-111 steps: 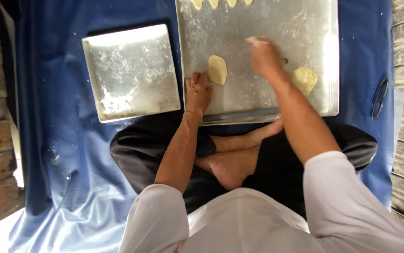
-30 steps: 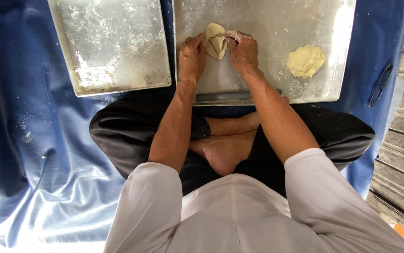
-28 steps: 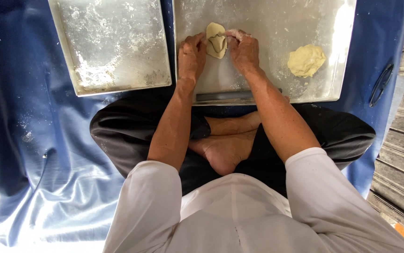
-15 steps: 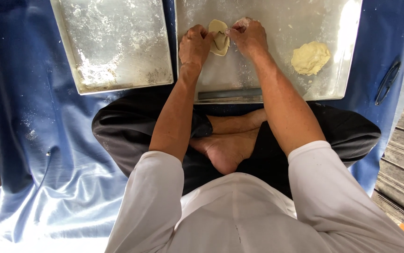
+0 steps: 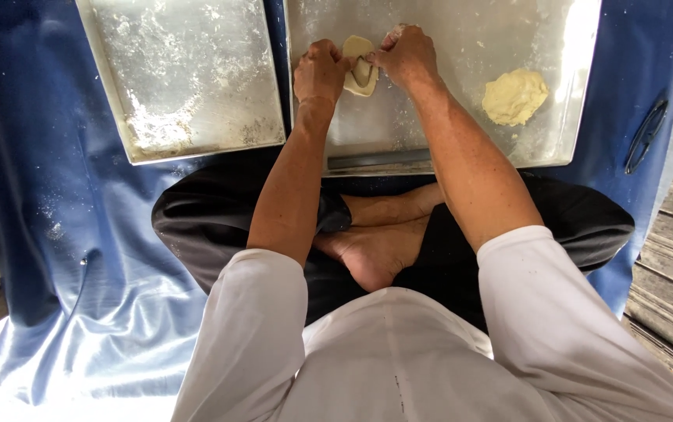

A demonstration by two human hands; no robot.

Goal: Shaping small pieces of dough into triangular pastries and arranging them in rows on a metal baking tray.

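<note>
Dough piece [image 5: 361,69] pinched between left hand [image 5: 319,72], right hand [image 5: 407,56], near tray [image 5: 430,133] far edge.

Both my bare forearms reach straight out in front of me. My left hand [image 5: 319,72] and right hand [image 5: 407,56] sit close together, knuckles up, fingers curled inward and pinching, fingertips nearly meeting between them.

Left hand [image 5: 319,72] and right hand [image 5: 407,55] pinching a small dough piece [image 5: 360,66] on right metal tray [image 5: 461,137]; dough lump [image 5: 514,96] far right; floured tray [image 5: 188,78] left; blue cloth [image 5: 78,258] beneath.
</note>
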